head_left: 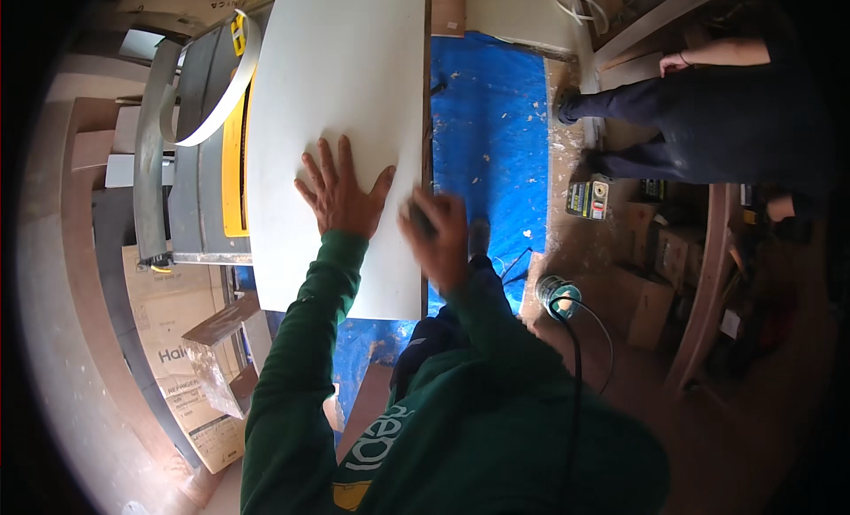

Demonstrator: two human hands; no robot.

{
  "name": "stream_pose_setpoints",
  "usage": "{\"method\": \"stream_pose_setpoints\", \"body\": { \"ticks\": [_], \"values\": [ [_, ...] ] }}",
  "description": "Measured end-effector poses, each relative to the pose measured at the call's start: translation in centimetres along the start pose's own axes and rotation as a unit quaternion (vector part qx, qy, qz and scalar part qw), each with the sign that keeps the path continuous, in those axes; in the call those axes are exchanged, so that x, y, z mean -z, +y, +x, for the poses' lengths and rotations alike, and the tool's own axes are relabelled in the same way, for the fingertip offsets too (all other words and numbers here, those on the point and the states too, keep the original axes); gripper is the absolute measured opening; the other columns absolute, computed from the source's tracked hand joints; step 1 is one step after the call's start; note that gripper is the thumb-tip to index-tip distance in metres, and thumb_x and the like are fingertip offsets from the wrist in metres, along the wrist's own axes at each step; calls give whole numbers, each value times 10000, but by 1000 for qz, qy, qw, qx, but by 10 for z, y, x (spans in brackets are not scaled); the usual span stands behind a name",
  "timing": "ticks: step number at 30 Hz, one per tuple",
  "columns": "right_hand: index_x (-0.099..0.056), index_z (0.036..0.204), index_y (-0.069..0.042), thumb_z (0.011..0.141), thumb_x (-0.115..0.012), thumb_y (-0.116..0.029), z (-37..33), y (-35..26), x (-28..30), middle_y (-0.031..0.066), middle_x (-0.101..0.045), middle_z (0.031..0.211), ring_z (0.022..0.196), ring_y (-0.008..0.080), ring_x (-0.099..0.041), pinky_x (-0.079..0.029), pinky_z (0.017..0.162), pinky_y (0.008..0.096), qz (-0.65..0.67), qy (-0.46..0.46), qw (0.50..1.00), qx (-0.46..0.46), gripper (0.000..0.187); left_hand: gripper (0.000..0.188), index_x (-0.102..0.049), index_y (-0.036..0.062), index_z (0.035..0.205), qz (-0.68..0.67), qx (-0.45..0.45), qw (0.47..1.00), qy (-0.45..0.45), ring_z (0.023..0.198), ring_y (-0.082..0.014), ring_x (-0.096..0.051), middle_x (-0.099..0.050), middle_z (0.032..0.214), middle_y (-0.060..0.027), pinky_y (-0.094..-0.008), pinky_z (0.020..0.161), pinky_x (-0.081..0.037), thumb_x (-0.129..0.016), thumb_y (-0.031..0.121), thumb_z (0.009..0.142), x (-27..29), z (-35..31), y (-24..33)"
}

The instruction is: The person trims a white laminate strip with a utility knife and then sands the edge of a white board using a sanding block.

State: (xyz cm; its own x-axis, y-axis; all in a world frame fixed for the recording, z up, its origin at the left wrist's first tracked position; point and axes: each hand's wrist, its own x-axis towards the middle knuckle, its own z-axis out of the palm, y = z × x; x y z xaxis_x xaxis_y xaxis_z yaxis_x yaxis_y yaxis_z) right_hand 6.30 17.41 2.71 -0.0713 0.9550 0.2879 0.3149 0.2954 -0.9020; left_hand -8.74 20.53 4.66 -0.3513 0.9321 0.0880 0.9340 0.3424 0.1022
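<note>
A long white panel (341,81) lies in front of me, its right edge dark. My left hand (343,192) rests flat on its surface, fingers spread, holding nothing. At the panel's right edge, my right hand (445,245) is closed around a small dark block-like object (421,219). Motion blur and the fingers hide most of that object, so its kind is unclear. Both my arms wear green sleeves.
A blue sheet (487,134) covers the floor right of the panel. A yellow-and-grey machine table (199,161) and a curled white strip (228,108) are at left. Another person (708,125) stands at right, near a tin (587,200) and a cable spool (558,294).
</note>
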Motion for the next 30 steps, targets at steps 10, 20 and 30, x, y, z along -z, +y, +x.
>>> {"method": "stream_pose_setpoints", "body": {
  "ticks": [10,20,30],
  "values": [
    [-626,1183,-40,754,-768,-145,-56,3,1,139,-500,942,869,262,-528,-456,761,370,-13,29,999,-22,463,867,-285,124,1468,4,10,1000,4,1424,-409,-107,-208,1532,-180,-599,1114,-55,-454,692,835,-3,-1,-7],
    [-637,1120,-39,760,-756,-156,26,9,-7,153,-514,948,848,273,-536,-454,740,383,71,87,993,-29,397,878,-310,123,1458,-6,-8,1000,20,1421,-415,-124,-245,1520,-183,-606,1114,-48,-466,698,813,-9,8,2],
    [-620,1188,-45,721,-780,-100,-74,-6,14,131,-507,905,811,254,-537,-462,713,359,11,8,999,-30,496,879,-308,141,1463,28,18,999,21,1422,-386,-152,-246,1525,-161,-589,1120,-88,-470,705,808,-12,7,-7]
  ]
}}
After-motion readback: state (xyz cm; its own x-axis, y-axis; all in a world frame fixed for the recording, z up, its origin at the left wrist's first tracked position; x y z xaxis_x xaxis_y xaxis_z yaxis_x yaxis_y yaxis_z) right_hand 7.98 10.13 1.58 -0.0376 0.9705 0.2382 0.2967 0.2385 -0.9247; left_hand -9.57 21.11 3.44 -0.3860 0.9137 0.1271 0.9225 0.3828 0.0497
